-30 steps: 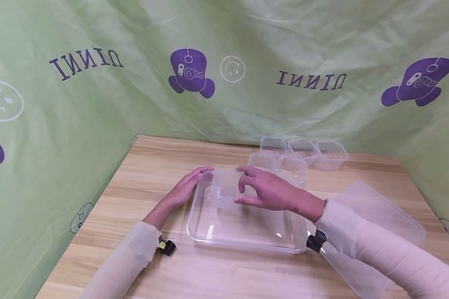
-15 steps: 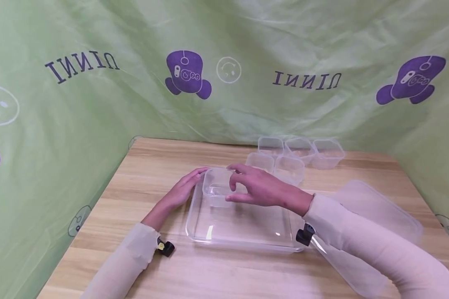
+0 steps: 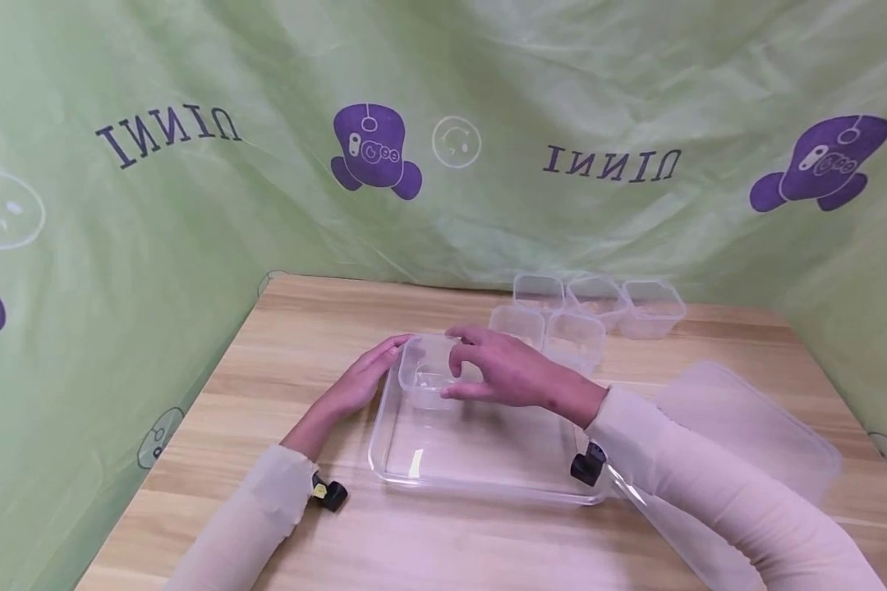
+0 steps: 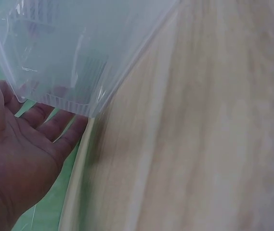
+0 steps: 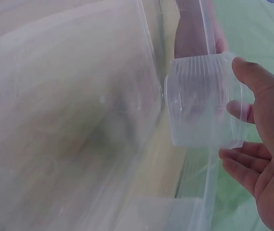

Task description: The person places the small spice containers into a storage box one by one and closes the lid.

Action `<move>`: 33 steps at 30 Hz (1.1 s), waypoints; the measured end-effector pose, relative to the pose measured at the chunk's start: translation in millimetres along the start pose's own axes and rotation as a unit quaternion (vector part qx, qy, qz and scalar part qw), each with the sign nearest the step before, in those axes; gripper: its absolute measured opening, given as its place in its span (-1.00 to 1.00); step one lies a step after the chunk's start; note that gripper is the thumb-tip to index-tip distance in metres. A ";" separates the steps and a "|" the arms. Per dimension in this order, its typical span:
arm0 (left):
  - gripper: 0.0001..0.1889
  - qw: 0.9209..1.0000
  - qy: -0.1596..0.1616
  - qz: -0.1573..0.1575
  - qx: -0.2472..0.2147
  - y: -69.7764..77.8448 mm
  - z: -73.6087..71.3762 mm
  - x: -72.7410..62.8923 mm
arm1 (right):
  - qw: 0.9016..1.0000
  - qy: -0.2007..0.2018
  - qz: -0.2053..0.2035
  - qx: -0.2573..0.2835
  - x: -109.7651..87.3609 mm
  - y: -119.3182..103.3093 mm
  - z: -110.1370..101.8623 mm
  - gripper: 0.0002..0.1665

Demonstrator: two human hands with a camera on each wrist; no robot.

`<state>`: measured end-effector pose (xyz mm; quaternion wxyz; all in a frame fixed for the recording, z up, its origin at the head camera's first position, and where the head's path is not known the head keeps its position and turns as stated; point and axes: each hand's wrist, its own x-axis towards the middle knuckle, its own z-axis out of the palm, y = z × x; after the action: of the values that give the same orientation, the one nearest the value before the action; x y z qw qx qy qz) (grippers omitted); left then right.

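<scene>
A large clear plastic food box [image 3: 480, 491] stands on the wooden table. My left hand [image 3: 360, 382] lies against its far left corner, fingers nearly straight along the outside; in the left wrist view the fingers touch the box wall [image 4: 79, 57]. My right hand [image 3: 513, 373] reaches over the box and holds a small clear plastic container [image 3: 427, 369] by its right side, thumb and fingers at its rim. The container sits at the far left corner of the box. The right wrist view shows this small container [image 5: 199, 106] with thin ribs on its side.
Several similar small containers [image 3: 572, 338] stand in two rows behind the box. A large translucent lid [image 3: 754, 427] lies at the right, partly under the right sleeve [image 3: 710, 476]. A green printed cloth [image 3: 281, 189] hangs around the table [image 3: 266, 377].
My right hand has moved the small container a little left, toward the box's far left corner. My left hand has stayed at the corner.
</scene>
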<state>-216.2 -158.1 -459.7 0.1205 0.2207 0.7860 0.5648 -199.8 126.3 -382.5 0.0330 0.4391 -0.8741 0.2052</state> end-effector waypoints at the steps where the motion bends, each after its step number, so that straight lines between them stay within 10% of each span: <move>1: -0.50 1.000 0.001 0.002 -0.003 -0.8 1.0 -0.2 | 1.000 0.000 0.000 -0.001 -0.2 -0.1 1.6 -0.60; 33: -0.52 1.000 0.003 0.020 -0.011 -3.4 3.5 -1.4 | 0.998 0.032 -0.033 -0.043 -0.7 -6.6 38.6 -0.63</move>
<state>-214.2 -156.8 -464.1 0.1092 0.2339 0.7756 0.5760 -189.5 108.4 -415.8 0.0865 0.4586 -0.8659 0.1801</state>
